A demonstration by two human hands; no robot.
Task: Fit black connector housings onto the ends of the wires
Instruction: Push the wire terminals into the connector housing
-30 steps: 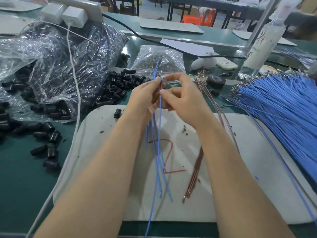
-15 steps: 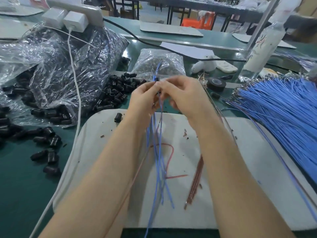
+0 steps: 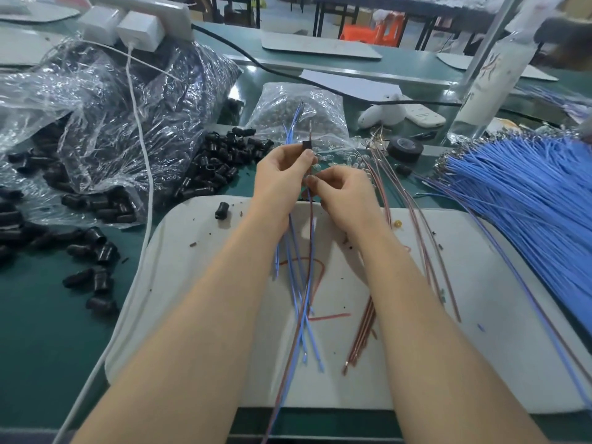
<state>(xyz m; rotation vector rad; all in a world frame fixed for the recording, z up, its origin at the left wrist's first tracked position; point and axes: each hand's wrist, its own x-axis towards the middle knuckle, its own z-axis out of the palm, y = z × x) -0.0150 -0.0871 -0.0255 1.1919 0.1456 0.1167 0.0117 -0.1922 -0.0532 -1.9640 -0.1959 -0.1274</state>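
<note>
Two hands of mine hung close together above the pad (image 3: 192, 283). My left hand (image 3: 282, 174) pinched a black housing (image 3: 307, 145) at its fingertips, with blue wires (image 3: 293, 123) and a brown wire (image 3: 309, 225) rising beyond them. My right hand (image 3: 346, 193), just below, pinched the brown wire between thumb and forefinger.

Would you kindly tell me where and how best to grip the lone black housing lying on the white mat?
Pinch the black housing across its round barrel, coming down from above. It seems to lie on its side near the far left corner of the mat, apart from the pile, so both flanks look free.
</note>
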